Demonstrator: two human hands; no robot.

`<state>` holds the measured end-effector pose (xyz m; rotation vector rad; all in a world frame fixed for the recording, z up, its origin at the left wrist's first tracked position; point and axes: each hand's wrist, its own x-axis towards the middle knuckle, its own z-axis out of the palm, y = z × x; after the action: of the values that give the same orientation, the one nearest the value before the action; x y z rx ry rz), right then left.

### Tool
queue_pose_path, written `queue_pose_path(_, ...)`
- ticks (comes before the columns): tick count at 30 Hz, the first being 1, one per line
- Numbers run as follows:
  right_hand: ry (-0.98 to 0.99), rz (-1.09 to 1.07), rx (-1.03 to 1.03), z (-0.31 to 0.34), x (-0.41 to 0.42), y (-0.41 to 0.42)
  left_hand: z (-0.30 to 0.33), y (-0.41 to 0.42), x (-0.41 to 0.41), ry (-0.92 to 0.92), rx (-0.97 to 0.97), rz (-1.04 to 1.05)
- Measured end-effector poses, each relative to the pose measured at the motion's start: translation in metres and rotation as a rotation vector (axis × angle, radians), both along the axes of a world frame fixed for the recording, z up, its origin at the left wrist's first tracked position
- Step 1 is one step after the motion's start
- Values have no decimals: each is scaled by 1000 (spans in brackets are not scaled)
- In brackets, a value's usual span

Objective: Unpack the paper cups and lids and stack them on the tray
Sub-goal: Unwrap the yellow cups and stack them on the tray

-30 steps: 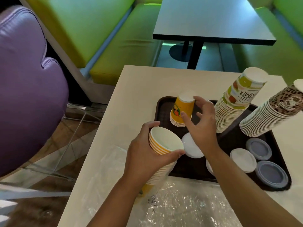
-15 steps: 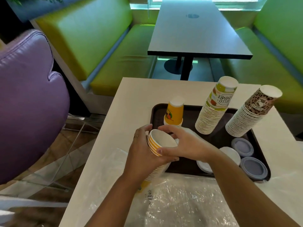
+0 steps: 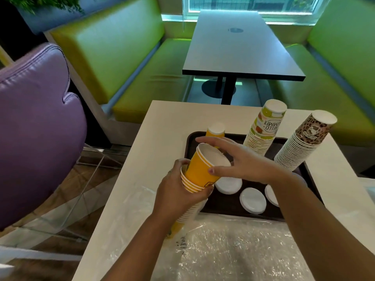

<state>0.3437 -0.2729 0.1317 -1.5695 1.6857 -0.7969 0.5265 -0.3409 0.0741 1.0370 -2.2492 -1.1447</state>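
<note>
The top yellow paper cup (image 3: 199,166) is partway out of the nested sleeve of yellow paper cups (image 3: 189,196), mouth tilted up, over the near-left corner of the dark brown plastic tray (image 3: 227,207). The right hand (image 3: 239,163) pinches it, thumb on the wall and fingers spread over the rim. The left hand (image 3: 178,191) wraps the sleeve just below its top rims.

To do it well, the person should pull along the sleeve's axis with a slight twist so only one cup comes free; the left grip should stay firm but not crush the thin rims. The cup probably then goes upside down onto the short upturned yellow stack (image 3: 216,129) at the tray's far-left.

Also on the tray: a tall fruit-print cup stack (image 3: 263,128), a leopard-print cup stack (image 3: 304,142), both leaning, and white round plastic lids (image 3: 252,200). A careless elbow could tip those.

The tray sits on a cream table (image 3: 162,134), with crumpled clear plastic wrap (image 3: 233,250) at the near edge. Beyond are a dark table (image 3: 239,49), green booth seats (image 3: 129,57) and a purple chair (image 3: 36,122).
</note>
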Motion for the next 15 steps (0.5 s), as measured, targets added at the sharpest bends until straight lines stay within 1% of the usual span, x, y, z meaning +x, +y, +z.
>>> queue_pose_path(3,217,126,31,12,-6,1,-1,1,-1,9,-11,-28)
queue_pose_path(7,689,203,-22,28,-2,-2,-3,1,-2,-5,-20,-40)
queue_pose_path(10,1020,250,-72,18,11,-7,-4,0,-4,2,-21,-39)
queue_pose_path(12,1131,239,-174,8,16,-9,-4,-1,-5,12,-13,-31)
queue_pose_path(15,1190,197,-311,3,7,-14,-2,-6,-3,9,8,-16)
